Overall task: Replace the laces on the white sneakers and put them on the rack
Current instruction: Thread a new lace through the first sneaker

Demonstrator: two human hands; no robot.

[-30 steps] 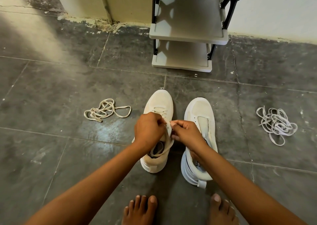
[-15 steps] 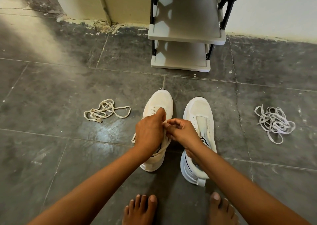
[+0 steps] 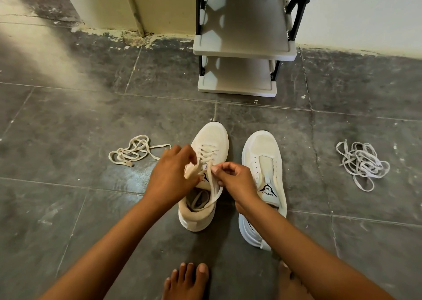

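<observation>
Two white sneakers stand side by side on the dark floor, toes pointing away. The left sneaker [image 3: 211,139] carries a cream lace [image 3: 214,192] through its eyelets. The right sneaker [image 3: 262,153] has bare eyelets. My left hand [image 3: 173,174] holds the left sneaker's tongue and upper. My right hand [image 3: 235,178] pinches the cream lace just above the shoe's opening, and a loose loop of it hangs over the collar. The white shoe rack [image 3: 242,48] stands against the wall straight beyond the shoes.
A loose cream lace [image 3: 134,151] lies on the floor to the left of the shoes. A tangled pile of white laces [image 3: 363,162] lies to the right. My bare feet [image 3: 187,281] are at the bottom edge. Walls close the far side.
My left hand has shifted left and opened up the view of the laced eyelets. My right hand has pulled the lace back toward me. The camera has moved closer.
</observation>
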